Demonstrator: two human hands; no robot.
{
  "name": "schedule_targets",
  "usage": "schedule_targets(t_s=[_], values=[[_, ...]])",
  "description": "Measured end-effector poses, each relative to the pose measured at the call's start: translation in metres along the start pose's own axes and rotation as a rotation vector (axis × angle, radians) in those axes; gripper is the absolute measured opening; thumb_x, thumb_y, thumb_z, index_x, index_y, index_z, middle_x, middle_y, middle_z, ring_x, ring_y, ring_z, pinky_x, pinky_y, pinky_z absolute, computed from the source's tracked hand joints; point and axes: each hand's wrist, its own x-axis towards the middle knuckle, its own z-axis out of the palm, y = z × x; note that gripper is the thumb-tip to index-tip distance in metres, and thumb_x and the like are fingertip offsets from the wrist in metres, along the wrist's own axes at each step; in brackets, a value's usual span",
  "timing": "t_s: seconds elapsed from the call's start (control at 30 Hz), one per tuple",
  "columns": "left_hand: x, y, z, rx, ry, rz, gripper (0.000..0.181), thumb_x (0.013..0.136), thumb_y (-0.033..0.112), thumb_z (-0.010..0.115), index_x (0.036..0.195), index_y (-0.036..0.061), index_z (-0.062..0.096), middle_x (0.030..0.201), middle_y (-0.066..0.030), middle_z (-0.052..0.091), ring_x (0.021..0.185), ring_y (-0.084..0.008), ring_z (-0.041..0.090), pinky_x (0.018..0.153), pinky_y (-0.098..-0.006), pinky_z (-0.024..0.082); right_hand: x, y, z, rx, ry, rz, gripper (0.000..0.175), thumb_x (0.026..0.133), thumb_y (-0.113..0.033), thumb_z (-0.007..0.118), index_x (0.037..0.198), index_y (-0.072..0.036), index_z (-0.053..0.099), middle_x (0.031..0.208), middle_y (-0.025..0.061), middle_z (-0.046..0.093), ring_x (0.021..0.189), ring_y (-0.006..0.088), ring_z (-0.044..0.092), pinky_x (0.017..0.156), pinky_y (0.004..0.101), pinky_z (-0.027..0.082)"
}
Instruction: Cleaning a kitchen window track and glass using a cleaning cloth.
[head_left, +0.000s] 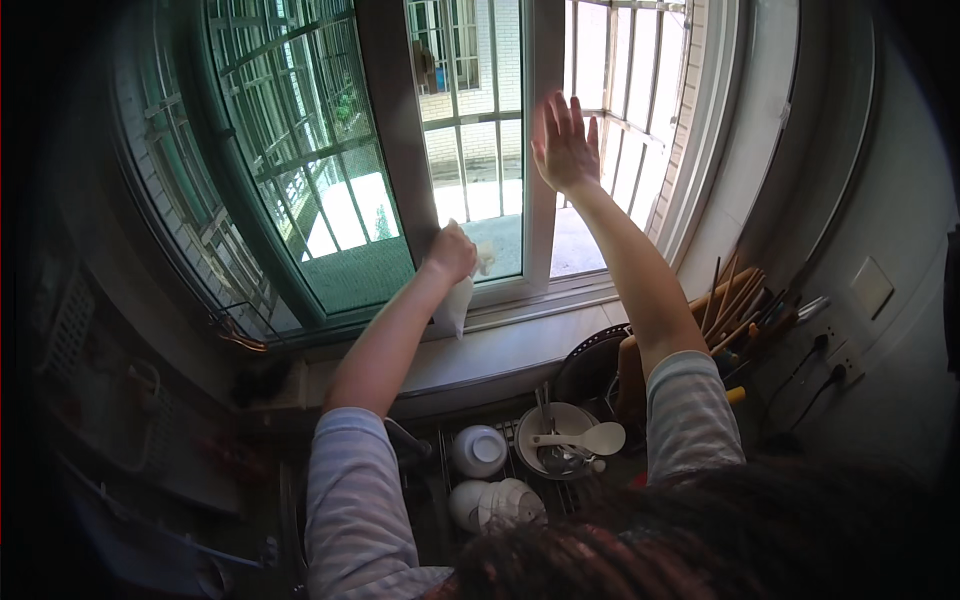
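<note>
My left hand (451, 251) grips a thin white cloth or tissue (458, 306), which hangs below my fist in front of the lower part of the sliding window pane (487, 172). A faint reflection of the hand shows in the glass. Higher up and to the right, my right hand (568, 154) is raised with its fingers spread and holds nothing. It overlaps the white upright frame (538, 240) of the pane; whether the palm presses on it I cannot tell. Beyond the hand is the window's open gap, with metal security bars (632, 67) outside.
Below my arms, a dish rack (510, 431) carries an upturned white bowl (480, 450), other bowls and a white spoon (600, 439). The tiled sill (525, 349) runs under the window. Chopsticks (739, 300) stand at right, near plugged-in cords (806, 397). A green-tinted mesh screen (322, 150) is at left.
</note>
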Motion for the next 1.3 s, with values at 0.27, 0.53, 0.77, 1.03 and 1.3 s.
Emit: schedule_targets(t_s=[0.27, 0.53, 0.77, 1.03, 1.3], values=[[-0.013, -0.034, 0.013, 0.067, 0.223, 0.354, 0.011, 0.071, 0.02, 0.055, 0.064, 0.0116, 0.058, 0.062, -0.0021, 0.059, 0.064, -0.0161, 0.057, 0.062, -0.0289, 0.041, 0.027, -0.052, 0.054, 0.24, 0.383, 0.333, 0.065, 0.089, -0.035, 0.04, 0.138, 0.0, 0.015, 0.145, 0.0188, 0.012, 0.133, 0.0406, 0.011, 0.104, 0.0571, 0.015], [-0.014, -0.036, 0.02, 0.075, 0.257, 0.36, 0.01, 0.068, 0.018, 0.057, 0.061, 0.0122, 0.058, 0.058, -0.0015, 0.057, 0.059, -0.015, 0.056, 0.063, -0.0283, 0.04, 0.04, -0.054, 0.075, 0.086, 0.437, 0.354, 0.062, 0.094, -0.037, 0.032, 0.142, -0.009, 0.005, 0.148, 0.0134, 0.003, 0.135, 0.0333, 0.01, 0.108, 0.0474, 0.013], [-0.02, -0.038, 0.025, 0.071, 0.345, 0.38, 0.013, 0.066, 0.017, 0.057, 0.053, 0.0164, 0.056, 0.055, 0.0012, 0.056, 0.055, -0.0126, 0.053, 0.065, -0.0268, 0.037, 0.04, -0.04, 0.086, 0.009, 0.518, 0.295, 0.057, 0.095, -0.033, 0.027, 0.142, -0.009, 0.007, 0.148, 0.0117, 0.006, 0.135, 0.0315, 0.01, 0.11, 0.043, 0.012], [-0.022, -0.036, 0.02, 0.083, 0.328, 0.365, 0.016, 0.065, 0.018, 0.057, 0.05, 0.0175, 0.054, 0.052, 0.0027, 0.054, 0.053, -0.0113, 0.05, 0.065, -0.0262, 0.037, 0.041, 0.013, 0.104, -0.109, 0.56, 0.324, 0.053, 0.096, -0.036, 0.021, 0.142, -0.01, 0.013, 0.148, 0.0079, 0.011, 0.135, 0.0292, 0.011, 0.111, 0.0434, 0.01], [-0.022, -0.041, 0.03, 0.077, 0.416, 0.417, 0.015, 0.065, 0.017, 0.054, 0.05, 0.0146, 0.05, 0.053, 0.0009, 0.051, 0.054, -0.0137, 0.049, 0.064, -0.026, 0.038, 0.02, 0.089, 0.097, -0.147, 0.647, 0.227, 0.049, 0.091, -0.032, 0.037, 0.136, -0.015, 0.031, 0.14, 0.0092, 0.032, 0.129, 0.0337, 0.027, 0.101, 0.0587, 0.019]])
